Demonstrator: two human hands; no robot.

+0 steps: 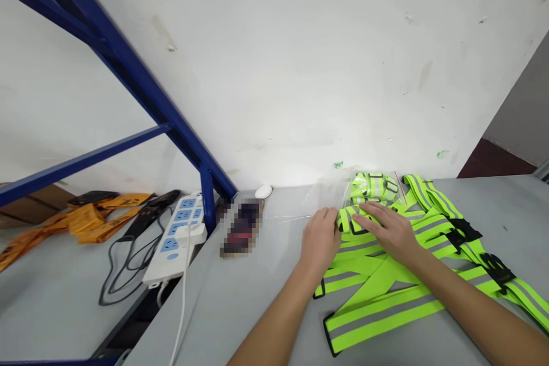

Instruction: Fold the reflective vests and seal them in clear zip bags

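Note:
My left hand (318, 238) is closed at the left end of a folded bundle of reflective strap (349, 219), bright yellow-green with a grey stripe and a black buckle. Over the bundle's right side lies my right hand (389, 230), its fingers stretched out and pressing on top. Beneath both hands a reflective strap vest (386, 311) is spread on the grey table (266, 297), with black buckles and black elastic parts. Just beyond my fingers sits a clear plastic bag (377, 187) with another folded yellow-green strap bundle in it. My left fingertips are partly hidden.
A phone-like, pixelated object (243, 229) lies to the left by a small white disc (263, 191). Farther left are a white power strip (180, 234) with cables, orange straps (92, 220) and a blue metal frame (141, 86). A white wall (300, 68) stands behind the table.

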